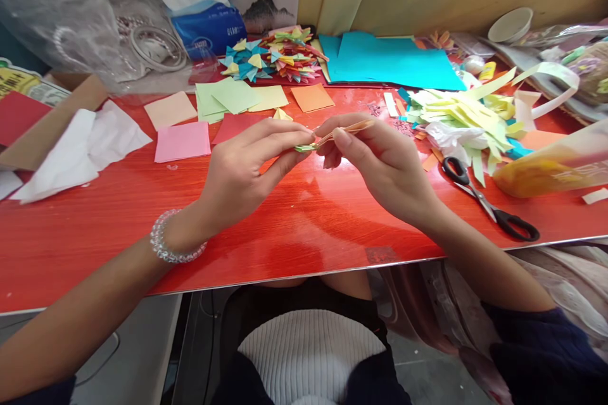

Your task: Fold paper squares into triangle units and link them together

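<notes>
Above the middle of the red table, my left hand point(249, 168) pinches a small folded green paper point(305, 148) between thumb and fingers. My right hand point(380, 161) grips a folded orange paper point(349, 129), its thumb on top. The two papers meet between my fingertips; whether they are joined I cannot tell. Behind my left hand lie a pink paper stack point(182, 142), green squares point(234, 96), an orange square point(312, 97) and a partly covered red square point(235, 126). A small yellow folded piece point(282, 114) sits just behind my left fingers.
Black-handled scissors point(489, 205) lie at the right, near paper strips point(468, 117) and a tilted plastic cup point(553, 168). Blue sheets point(392, 62) and a pile of folded pieces point(273, 57) are at the back. White tissue point(78, 155) and a cardboard box point(52, 123) stand left.
</notes>
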### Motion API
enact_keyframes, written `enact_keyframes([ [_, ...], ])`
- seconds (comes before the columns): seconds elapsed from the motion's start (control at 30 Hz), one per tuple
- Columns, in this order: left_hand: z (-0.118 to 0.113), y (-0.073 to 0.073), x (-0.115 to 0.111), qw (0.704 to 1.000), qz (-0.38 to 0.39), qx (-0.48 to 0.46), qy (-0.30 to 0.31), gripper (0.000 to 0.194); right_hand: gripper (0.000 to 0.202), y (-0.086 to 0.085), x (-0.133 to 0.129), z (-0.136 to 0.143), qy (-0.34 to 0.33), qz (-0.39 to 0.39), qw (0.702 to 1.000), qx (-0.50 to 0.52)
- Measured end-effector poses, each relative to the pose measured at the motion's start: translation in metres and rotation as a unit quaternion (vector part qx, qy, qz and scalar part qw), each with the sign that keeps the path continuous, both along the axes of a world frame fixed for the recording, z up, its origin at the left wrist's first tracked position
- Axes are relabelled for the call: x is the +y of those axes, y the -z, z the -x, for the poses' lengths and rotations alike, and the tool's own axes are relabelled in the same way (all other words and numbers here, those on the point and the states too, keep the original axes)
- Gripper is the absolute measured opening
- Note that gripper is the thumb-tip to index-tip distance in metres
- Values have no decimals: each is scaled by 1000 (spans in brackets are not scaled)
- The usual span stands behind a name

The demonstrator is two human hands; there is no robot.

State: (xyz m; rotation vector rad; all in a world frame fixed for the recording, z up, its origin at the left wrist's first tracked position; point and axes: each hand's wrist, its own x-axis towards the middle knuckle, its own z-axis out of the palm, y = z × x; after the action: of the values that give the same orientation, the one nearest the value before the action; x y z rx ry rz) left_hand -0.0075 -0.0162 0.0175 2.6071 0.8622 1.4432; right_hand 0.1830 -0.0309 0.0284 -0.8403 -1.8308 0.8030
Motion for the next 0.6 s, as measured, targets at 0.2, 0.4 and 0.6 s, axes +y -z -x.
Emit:
enact_keyframes([
  [0.2,0,0,0,1000,10,-7,2,21,24,-2,0,-1,-6,5,1000,-6],
  [0.4,0,1,1,1000,18,-26,1,21,19,-1,-1,-2,-12,-1,1000,-13],
  [0.6,0,1,2,999,21,-31,-2,20,24,2,-2,-4,6,-12,999,-36],
])
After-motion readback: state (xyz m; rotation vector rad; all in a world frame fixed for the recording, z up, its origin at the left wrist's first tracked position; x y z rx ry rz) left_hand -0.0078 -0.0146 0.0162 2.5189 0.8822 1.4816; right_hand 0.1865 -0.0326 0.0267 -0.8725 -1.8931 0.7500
